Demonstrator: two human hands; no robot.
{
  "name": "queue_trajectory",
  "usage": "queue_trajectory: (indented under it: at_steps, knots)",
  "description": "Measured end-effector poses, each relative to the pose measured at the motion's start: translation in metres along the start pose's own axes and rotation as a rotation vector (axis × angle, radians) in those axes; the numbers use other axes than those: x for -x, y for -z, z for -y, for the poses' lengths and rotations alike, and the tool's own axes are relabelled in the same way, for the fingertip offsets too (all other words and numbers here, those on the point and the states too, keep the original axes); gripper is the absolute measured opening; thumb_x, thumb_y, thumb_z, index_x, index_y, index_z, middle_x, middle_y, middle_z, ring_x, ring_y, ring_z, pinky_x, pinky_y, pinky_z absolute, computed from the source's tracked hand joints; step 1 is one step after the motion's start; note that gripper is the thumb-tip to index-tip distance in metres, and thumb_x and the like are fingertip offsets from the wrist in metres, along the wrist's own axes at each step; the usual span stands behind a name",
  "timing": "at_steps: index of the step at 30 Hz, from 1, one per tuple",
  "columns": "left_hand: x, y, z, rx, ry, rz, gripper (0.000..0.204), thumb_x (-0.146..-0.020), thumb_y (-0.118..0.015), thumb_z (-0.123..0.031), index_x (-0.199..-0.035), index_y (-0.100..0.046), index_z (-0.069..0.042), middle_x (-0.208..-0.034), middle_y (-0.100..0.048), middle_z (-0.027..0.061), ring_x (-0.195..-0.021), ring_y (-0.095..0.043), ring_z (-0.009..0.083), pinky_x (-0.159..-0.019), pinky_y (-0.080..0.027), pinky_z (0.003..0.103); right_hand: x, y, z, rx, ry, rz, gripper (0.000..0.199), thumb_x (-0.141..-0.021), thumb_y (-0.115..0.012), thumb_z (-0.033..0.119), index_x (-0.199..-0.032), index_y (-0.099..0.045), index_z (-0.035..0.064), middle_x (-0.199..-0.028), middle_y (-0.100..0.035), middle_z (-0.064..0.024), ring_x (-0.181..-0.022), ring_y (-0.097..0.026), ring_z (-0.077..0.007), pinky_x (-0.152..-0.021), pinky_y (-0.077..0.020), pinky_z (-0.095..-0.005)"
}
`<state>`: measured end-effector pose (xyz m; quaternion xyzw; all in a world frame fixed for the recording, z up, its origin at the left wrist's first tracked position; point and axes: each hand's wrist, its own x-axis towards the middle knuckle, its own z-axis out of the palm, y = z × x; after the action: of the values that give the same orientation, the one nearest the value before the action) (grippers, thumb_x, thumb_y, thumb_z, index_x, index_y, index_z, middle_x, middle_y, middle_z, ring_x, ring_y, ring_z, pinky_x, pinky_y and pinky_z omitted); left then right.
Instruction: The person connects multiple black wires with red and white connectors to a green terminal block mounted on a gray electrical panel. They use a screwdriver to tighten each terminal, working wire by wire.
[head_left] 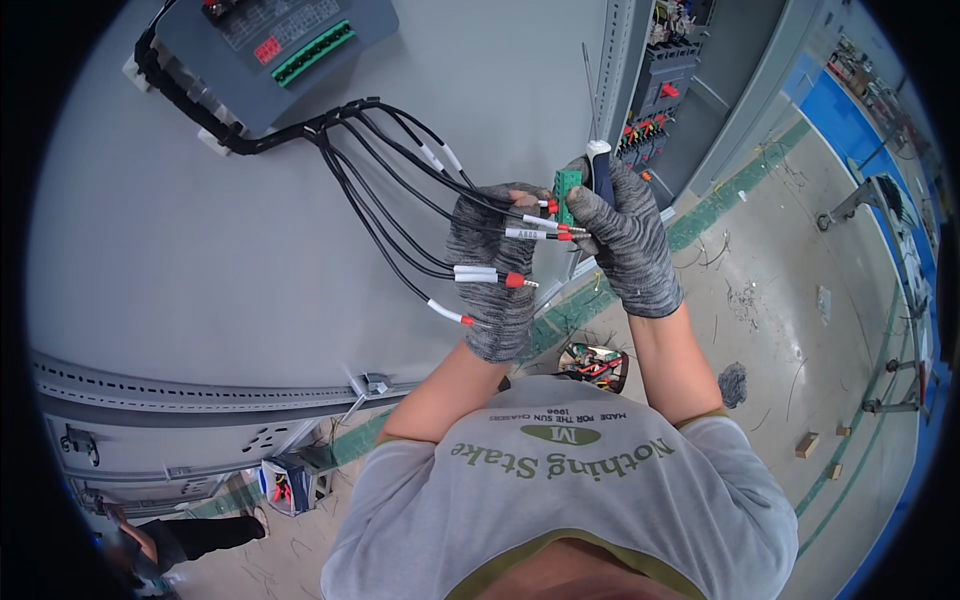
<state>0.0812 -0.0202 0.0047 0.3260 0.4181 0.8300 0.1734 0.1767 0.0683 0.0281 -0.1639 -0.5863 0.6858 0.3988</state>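
Here the left hand grips black wires, the right hand clamps a green connector and screwdriver.

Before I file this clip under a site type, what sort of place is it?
Most likely an electrical panel assembly workshop. A large grey cabinet door carries a mounted device with bundled black wires, open cabinets show breakers, and wire offcuts litter the concrete floor. Both gloved hands work at a green terminal block.

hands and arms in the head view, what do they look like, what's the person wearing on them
Both the left hand and the right hand wear knitted gloves in mottled grey and black, ending in ribbed cuffs at the wrists. The forearms are bare. Short sleeves of a light grey T-shirt with olive trim cover the upper arms.
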Motion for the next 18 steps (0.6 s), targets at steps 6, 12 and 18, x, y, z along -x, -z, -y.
queue_trajectory:
  at_steps: [6, 12, 18]
  knots:
    - [-0.0032, 0.005, 0.0008, -0.082, 0.083, 0.044, 0.011, -0.088, -0.062, -0.007, -0.097, -0.058, -0.004, -0.089, -0.063, 0.0041, -0.077, -0.06, 0.0102, -0.071, -0.05, 0.023, -0.0007, 0.0004, -0.0006, -0.061, -0.045, 0.011, 0.028, -0.083, -0.071, 0.022, -0.095, -0.054, 0.0038, -0.065, -0.051, 0.0014, -0.049, -0.044, -0.0049, -0.043, -0.0321, -0.0199]
    - [-0.003, 0.0026, -0.0005, 0.105, 0.108, 0.1, 0.01, -0.089, -0.06, -0.004, -0.099, -0.058, -0.003, -0.092, -0.064, 0.0061, -0.079, -0.061, 0.0125, -0.072, -0.052, 0.025, -0.0005, 0.0033, 0.0018, -0.154, -0.113, 0.004, 0.029, -0.084, -0.071, 0.022, -0.1, -0.056, 0.004, -0.071, -0.055, -0.0005, -0.051, -0.048, -0.006, -0.044, -0.0361, -0.0192]
    - [-0.0041, -0.0017, -0.0001, 0.019, 0.068, 0.184, 0.018, -0.089, -0.063, -0.016, -0.101, -0.058, -0.004, -0.108, -0.063, 0.0132, -0.095, -0.062, 0.0179, -0.081, -0.052, 0.03, 0.0033, 0.0039, -0.0037, -0.252, -0.086, -0.067, 0.03, -0.084, -0.071, 0.025, -0.1, -0.058, 0.0037, -0.07, -0.058, -0.0015, -0.053, -0.053, -0.0068, -0.045, -0.0398, -0.0184]
